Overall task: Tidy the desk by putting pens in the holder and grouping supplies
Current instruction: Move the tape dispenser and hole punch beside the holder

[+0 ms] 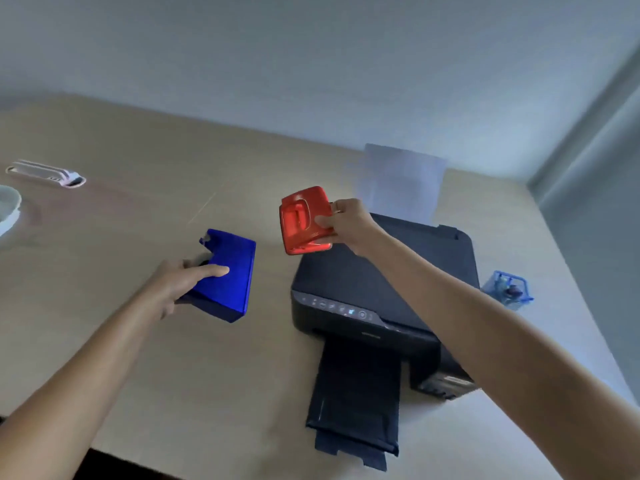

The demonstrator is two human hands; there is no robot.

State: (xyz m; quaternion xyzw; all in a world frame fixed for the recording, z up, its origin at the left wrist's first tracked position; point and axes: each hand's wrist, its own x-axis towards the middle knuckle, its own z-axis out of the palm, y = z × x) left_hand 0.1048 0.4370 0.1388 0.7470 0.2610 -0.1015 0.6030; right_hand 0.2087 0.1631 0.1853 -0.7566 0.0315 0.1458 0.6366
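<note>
While I hold a supply in each hand, I read the step as grouping the two together on the desk (104, 341). My right hand (349, 220) is closed on the edge of the red hole punch (304, 220), thumb on top, and carries it clear of the surface, just over the back left corner of the black printer (381, 289). My left hand (183, 282) grips the blue box (225, 275), fingers across its top; the box sits tilted, and I cannot tell whether its lower edge touches the desk.

To do this well, I would set the box flat first, then bring the punch down just beside it, left of the printer where the wood is bare, and lower it base first so it does not clatter or tip.

No pens show clearly. A blue mesh basket (509, 289) stands right of the printer and may be the holder; its contents are too blurred to name. A white stapler-like thing (45, 173) lies far left, near a white round rim (8, 209) at the frame's edge.

Paper (405, 181) stands in the printer's rear feed and its front tray is pulled out. Pale grey walls meet in a corner behind the desk.
</note>
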